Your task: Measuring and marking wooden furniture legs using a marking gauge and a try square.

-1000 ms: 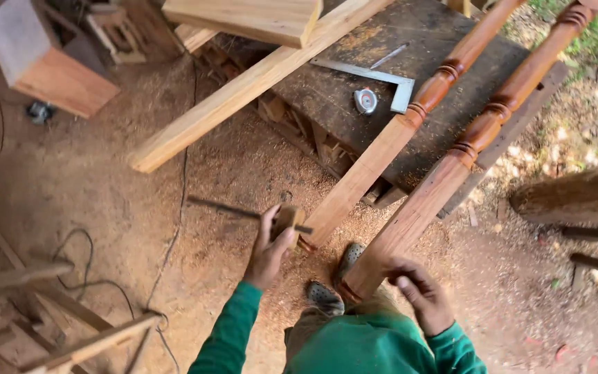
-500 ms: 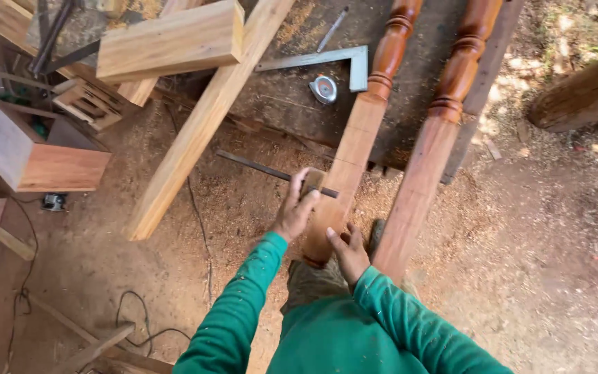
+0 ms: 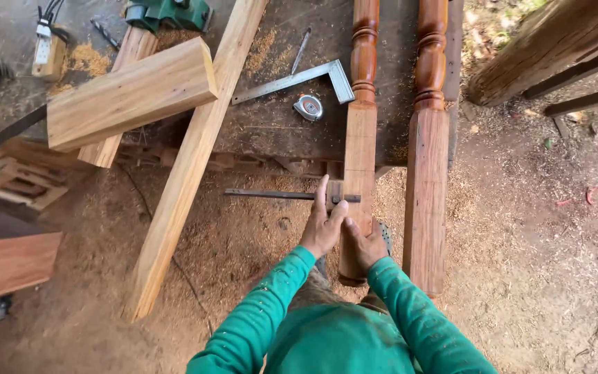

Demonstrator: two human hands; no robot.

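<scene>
- While the left hand [image 3: 322,228] lies spread, pinning a try square [image 3: 292,196] across the turned leg [image 3: 358,145], the right hand [image 3: 366,244] wraps that leg's lower end.
- Both legs lean against the table [image 3: 271,125]; a second leg [image 3: 428,152] stands just beside.
- Farther up lie a steel square [image 3: 292,79] and tape measure [image 3: 309,107].

Both green-sleeved arms reach forward; the left hand [image 3: 321,225] lies flat, fingers extended, with the right hand [image 3: 366,244] curled just beside it.

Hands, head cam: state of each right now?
Left hand: pressing a small square flat against the turned wooden post, fingers extended.
Right hand: wrapped around that post near its lower end.
</scene>
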